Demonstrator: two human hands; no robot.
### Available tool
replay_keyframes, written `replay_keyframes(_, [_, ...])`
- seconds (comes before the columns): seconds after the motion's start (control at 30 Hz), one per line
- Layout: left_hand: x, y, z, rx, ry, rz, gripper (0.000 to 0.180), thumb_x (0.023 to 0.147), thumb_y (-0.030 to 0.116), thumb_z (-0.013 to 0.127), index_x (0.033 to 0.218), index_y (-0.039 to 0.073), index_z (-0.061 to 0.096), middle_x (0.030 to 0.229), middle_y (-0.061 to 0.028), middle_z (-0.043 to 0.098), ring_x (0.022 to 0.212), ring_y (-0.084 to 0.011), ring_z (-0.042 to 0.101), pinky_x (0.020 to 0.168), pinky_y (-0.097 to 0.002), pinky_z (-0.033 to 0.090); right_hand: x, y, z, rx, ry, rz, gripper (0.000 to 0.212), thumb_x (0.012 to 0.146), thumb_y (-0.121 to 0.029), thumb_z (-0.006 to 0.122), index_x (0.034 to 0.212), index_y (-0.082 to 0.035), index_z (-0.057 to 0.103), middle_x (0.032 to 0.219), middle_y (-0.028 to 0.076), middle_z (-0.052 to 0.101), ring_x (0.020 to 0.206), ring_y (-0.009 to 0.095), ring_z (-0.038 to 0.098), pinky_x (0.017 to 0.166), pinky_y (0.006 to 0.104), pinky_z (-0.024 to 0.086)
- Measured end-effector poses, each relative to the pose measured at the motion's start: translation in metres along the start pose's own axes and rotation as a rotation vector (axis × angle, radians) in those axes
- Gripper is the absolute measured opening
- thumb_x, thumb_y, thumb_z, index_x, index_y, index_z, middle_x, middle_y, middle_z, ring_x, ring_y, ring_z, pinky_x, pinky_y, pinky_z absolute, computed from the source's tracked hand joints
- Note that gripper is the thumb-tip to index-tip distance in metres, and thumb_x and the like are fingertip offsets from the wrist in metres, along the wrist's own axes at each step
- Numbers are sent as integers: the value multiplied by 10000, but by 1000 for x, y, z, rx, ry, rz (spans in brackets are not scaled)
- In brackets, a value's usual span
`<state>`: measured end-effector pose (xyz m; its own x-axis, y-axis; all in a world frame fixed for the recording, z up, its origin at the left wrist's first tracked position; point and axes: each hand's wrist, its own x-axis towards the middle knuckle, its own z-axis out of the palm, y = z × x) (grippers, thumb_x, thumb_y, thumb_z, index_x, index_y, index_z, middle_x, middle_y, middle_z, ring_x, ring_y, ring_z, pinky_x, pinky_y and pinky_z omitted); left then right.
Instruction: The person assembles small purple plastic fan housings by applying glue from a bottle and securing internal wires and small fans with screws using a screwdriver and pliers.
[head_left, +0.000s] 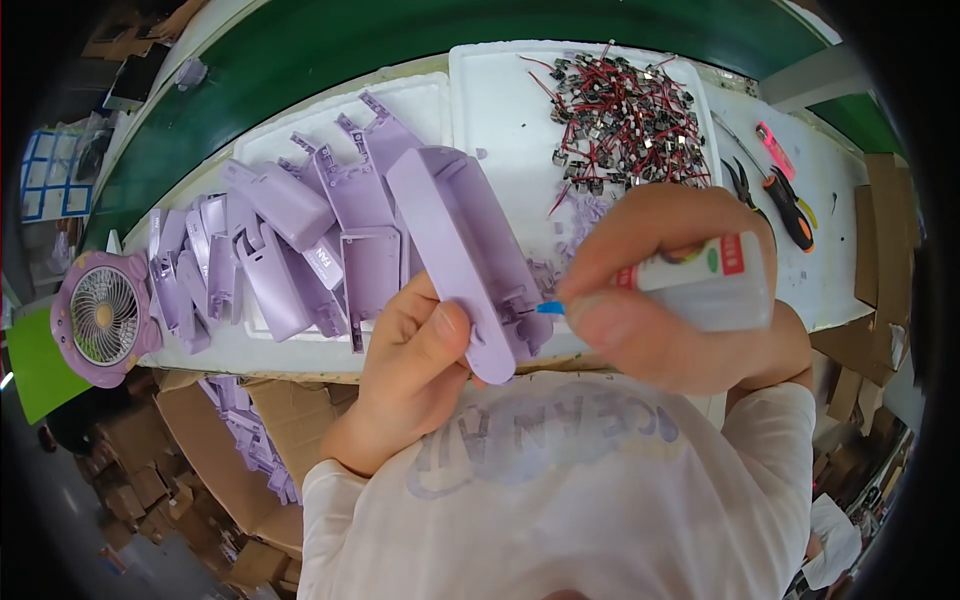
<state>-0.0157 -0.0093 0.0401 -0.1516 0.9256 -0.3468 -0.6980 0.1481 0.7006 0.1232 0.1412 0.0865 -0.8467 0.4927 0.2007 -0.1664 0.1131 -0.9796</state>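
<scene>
My left hand (405, 375) is closed round the lower end of a long lilac plastic housing (437, 245), held tilted with its hollow inside facing right. The thumb presses on its outer wall. My right hand (655, 345) grips a squeeze bottle (735, 300), translucent with a white, red and green label. Its thin blue nozzle (549, 308) points left at the inside of the housing's lower end; whether it touches cannot be told. Beyond the hands lie several more lilac housings (285, 205) and a heap of small metal parts with red wires (630, 125).
White foam trays (490, 90) carry the parts. Small lilac pieces (580, 220) lie behind my right hand. At right are a screwdriver (790, 210), pliers (742, 185) and a pink-handled tool (775, 150). A small fan (103, 312) stands at left; a cardboard box (200, 425) sits below the table edge.
</scene>
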Motion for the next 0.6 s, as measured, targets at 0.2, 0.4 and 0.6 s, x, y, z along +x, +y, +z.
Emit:
replay_keyframes(0.2, [0, 4, 7, 56, 29, 26, 556, 814, 447, 596, 1130, 4, 483, 895, -36, 604, 685, -60, 533, 540, -179, 387, 1, 2, 2, -131, -47, -61, 143, 690, -78, 668, 796, 10, 630, 729, 89, 625, 630, 139, 591, 552, 245, 441])
replay_keyframes(0.4, [-1, 3, 7, 51, 40, 23, 573, 810, 451, 601, 1149, 7, 473, 924, -33, 603, 706, -54, 532, 543, -173, 379, 0, 6, 6, -105, -11, -75, 129, 717, -61, 665, 802, 24, 619, 719, 95, 621, 613, 124, 579, 529, 227, 427])
replay_keyframes(0.6, [0, 2, 10, -7, 16, 43, 573, 825, 417, 594, 1199, 11, 440, 1074, -67, 577, 921, -119, 556, 734, -239, 433, -1, 10, 10, -37, 47, -84, 122, 723, -67, 671, 797, 16, 621, 702, 88, 619, 594, 113, 572, 514, 224, 423])
